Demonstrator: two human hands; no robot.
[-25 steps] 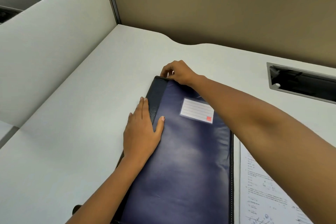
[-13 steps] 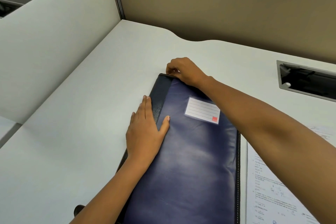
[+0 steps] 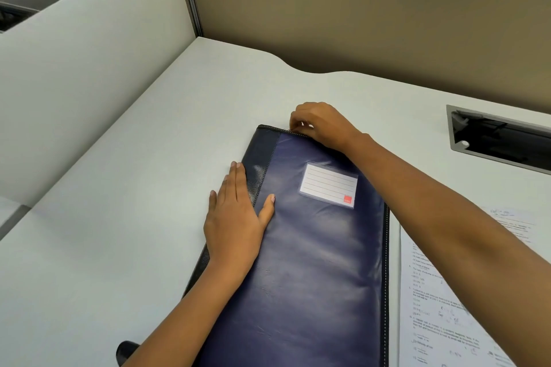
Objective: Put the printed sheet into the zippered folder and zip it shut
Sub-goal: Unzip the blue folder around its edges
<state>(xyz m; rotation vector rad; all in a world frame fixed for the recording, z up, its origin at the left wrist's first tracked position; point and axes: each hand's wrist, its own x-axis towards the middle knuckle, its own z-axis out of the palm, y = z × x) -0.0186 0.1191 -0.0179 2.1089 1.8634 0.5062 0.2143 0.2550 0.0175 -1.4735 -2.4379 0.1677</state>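
A dark blue zippered folder [image 3: 313,262] with a white label lies flat on the white desk [image 3: 134,188], its black spine to the left. My left hand [image 3: 235,217] rests flat on the spine edge, fingers straight. At the folder's far edge my right hand [image 3: 320,124] has its fingertips curled and pinches the zipper pull, which is mostly hidden. A printed sheet [image 3: 441,301] lies on the desk to the right of the folder, partly under my right forearm.
White partition panels stand along the left, a tan wall at the back. A rectangular cable opening [image 3: 501,140] is cut into the desk at the far right. A dark object [image 3: 126,351] shows at the near desk edge by my left forearm.
My right hand has shifted a little to the right along the folder's far edge. My left hand stays pressed on the spine. The camera view has moved slightly.
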